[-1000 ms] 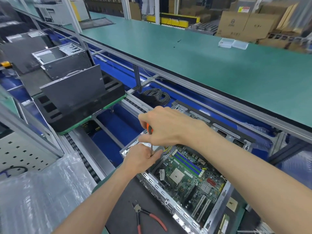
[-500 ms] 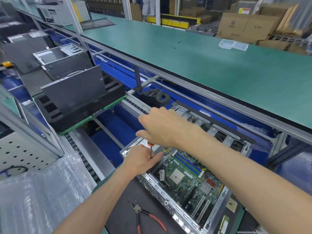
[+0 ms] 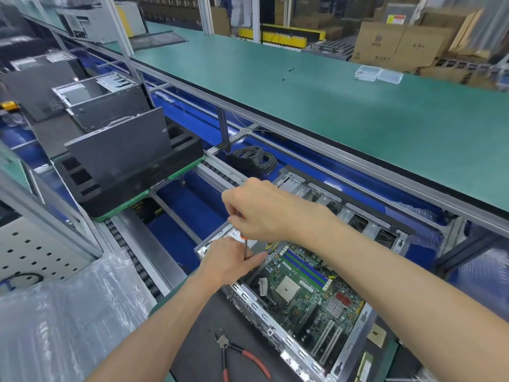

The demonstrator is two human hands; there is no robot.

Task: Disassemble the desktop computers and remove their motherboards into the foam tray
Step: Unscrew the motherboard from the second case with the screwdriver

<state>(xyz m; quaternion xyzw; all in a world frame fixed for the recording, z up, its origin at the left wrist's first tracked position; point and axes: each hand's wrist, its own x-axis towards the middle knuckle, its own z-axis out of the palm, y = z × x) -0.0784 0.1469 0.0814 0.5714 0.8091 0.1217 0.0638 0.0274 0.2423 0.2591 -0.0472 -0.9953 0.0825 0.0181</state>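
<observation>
The right hand (image 3: 264,213) has sunk lower, gripping the screwdriver (image 3: 245,248); the left hand (image 3: 228,261) pinches its shaft at the computer case (image 3: 289,346) corner.

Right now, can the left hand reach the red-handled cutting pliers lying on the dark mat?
Probably yes. The red-handled cutting pliers lie uncovered beside the left forearm, nothing on them. But the left hand is pinching the shaft of the orange-collared screwdriver and must release it first.
</observation>
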